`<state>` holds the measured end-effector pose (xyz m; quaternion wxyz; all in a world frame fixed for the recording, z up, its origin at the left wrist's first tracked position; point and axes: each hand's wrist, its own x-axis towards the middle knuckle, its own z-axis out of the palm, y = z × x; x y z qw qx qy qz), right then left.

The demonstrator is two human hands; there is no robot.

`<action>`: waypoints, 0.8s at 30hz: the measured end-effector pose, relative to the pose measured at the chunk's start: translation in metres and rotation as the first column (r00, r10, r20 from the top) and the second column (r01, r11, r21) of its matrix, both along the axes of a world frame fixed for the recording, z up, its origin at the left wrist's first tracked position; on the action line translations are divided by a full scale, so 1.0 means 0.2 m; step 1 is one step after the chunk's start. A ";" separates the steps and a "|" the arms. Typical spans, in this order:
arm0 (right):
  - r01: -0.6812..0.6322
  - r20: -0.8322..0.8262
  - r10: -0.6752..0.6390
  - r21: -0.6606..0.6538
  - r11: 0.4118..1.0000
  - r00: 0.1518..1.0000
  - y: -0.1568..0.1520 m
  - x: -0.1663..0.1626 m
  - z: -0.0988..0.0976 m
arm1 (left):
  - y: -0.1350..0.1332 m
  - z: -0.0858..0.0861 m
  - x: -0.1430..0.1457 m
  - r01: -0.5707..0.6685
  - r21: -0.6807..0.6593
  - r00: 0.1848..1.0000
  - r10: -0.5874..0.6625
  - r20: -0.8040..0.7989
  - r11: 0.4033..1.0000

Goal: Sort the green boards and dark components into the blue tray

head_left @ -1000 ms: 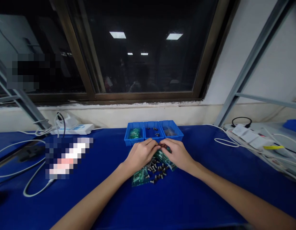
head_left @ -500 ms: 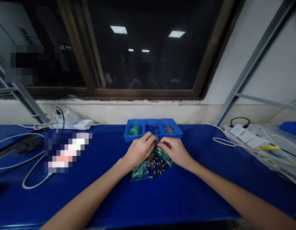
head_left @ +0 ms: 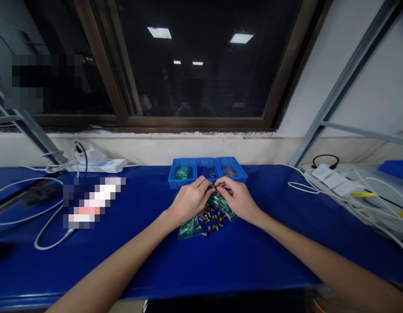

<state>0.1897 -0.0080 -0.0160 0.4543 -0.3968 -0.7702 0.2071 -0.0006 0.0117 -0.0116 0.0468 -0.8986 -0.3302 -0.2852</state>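
My left hand (head_left: 195, 198) and my right hand (head_left: 236, 195) meet fingertip to fingertip just in front of the blue bins. Both pinch a small metal piece (head_left: 213, 186) that looks like a screw; fingers cover most of it. Below the hands lies a loose heap of short screws (head_left: 214, 219), silver and dark. A green-tinted plastic bag of slim parts (head_left: 189, 228) lies left of the heap, partly under my left hand. Another green bag (head_left: 222, 206) sits beneath my right hand.
Three joined blue bins stand behind the hands: the left bin (head_left: 171, 178) holds green bags, the middle bin (head_left: 201, 161) a few screws, the right bin (head_left: 242, 174) clear bags. A power strip (head_left: 112, 165) and cables lie left; white adapters (head_left: 333, 179) and cables lie right.
The view has tilted slightly down, so everything sits a little higher in it. Both hands stay together at the small piece, with only slight finger movement.
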 end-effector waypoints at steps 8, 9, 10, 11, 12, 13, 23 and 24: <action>0.019 -0.017 -0.019 0.017 1.000 1.000 0.00 -0.01 0.01 | -0.02 0.01 0.00 0.004 -0.018 0.998 -0.005 -0.063 1.000; 0.019 -0.016 -0.018 0.025 0.999 1.000 -0.01 -0.01 0.01 | -0.02 0.01 0.00 0.019 -0.019 0.998 -0.020 -0.065 1.000; 0.017 -0.008 -0.016 0.035 0.999 1.000 -0.01 -0.01 0.01 | -0.02 0.01 0.00 0.035 -0.021 0.997 -0.036 -0.067 0.999; 0.013 0.003 -0.013 0.045 0.999 1.000 -0.01 -0.01 0.01 | -0.02 0.01 0.00 0.048 -0.025 0.996 -0.050 -0.069 0.999; 0.009 0.015 -0.009 0.052 0.999 1.000 -0.02 -0.01 0.01 | -0.02 0.01 0.00 0.055 -0.030 0.996 -0.057 -0.070 0.998; 0.004 0.027 -0.005 0.055 0.998 1.000 -0.03 -0.01 0.01 | -0.02 0.01 0.00 0.054 -0.033 0.996 -0.056 -0.071 0.998; 0.063 0.351 -0.188 0.339 0.939 0.917 0.24 0.03 0.12 | 0.05 0.13 -0.10 -0.076 0.025 0.994 0.074 0.081 0.997; 0.076 0.372 -0.211 0.344 0.936 0.904 0.26 0.04 0.13 | 0.07 0.14 -0.13 -0.086 0.028 0.994 0.083 0.073 0.996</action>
